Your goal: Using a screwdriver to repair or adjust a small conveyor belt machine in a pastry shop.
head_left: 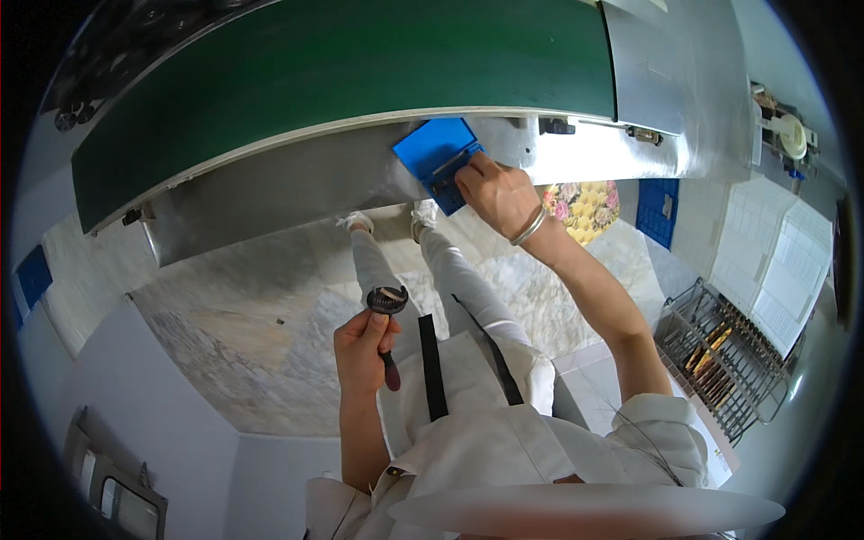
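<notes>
My right hand (493, 192) reaches forward and grips a blue flat plastic part (436, 156) that sits against the metal side of a machine, just below a green conveyor belt (342, 81). A silver bangle circles that wrist. My left hand (363, 346) is held lower, over the floor, closed around the dark handle of a small tool with a round black head (388, 300). My legs and white shoes show between the two hands.
The machine's steel panel (270, 193) runs under the belt. A marble-patterned floor (243, 333) lies below. A blue crate (658, 209) and a flower-patterned cloth (585, 205) sit to the right, and a wire rack (720, 360) stands at the lower right.
</notes>
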`<state>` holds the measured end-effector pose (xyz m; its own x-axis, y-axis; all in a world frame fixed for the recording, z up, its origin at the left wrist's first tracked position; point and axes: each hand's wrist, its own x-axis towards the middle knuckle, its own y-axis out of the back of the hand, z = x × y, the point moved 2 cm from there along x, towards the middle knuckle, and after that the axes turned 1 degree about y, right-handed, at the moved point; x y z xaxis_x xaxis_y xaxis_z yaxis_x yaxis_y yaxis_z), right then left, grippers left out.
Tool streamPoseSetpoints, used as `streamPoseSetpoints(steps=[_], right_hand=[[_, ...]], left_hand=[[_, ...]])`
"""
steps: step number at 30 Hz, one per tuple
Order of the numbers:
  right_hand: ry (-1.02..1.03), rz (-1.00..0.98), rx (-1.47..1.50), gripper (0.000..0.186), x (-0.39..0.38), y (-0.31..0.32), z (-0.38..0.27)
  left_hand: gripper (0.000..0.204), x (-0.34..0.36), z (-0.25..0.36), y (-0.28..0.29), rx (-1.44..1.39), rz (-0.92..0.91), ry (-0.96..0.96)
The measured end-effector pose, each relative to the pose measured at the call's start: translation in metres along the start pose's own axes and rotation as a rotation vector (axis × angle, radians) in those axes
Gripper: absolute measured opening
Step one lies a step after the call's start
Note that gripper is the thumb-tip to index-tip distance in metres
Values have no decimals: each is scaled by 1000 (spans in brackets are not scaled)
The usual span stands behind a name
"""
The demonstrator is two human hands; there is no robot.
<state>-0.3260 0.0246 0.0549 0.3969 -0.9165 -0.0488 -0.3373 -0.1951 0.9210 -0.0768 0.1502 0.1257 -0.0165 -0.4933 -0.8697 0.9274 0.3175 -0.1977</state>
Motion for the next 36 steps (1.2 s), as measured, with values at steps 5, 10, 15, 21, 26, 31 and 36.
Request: streamPoseSetpoints(steps=[5, 10, 15, 21, 26, 31, 36], right_hand=[[-49, -59, -11, 8, 1, 0, -3], [-71, -102, -26, 9, 3, 1, 0], [-138, -184, 141, 9, 6, 9, 0], [-212, -222, 59, 10, 6, 1, -1], [-19, -120, -60, 8, 4, 1, -5], [40, -60, -45, 10, 1, 3, -5], [-85, -14, 122, 17, 5, 13, -5]], left_hand=[[23, -1, 4, 1, 3, 2, 6], [24, 2, 6, 3, 17, -31, -22], [23, 3, 6, 4, -1, -34, -10], [22, 6, 7, 6, -14, -51, -18], [22, 7, 7, 7, -30, -47, -16], [23, 7, 10, 4, -3, -25, -1], [24, 9, 17, -5, 23, -24, -27]])
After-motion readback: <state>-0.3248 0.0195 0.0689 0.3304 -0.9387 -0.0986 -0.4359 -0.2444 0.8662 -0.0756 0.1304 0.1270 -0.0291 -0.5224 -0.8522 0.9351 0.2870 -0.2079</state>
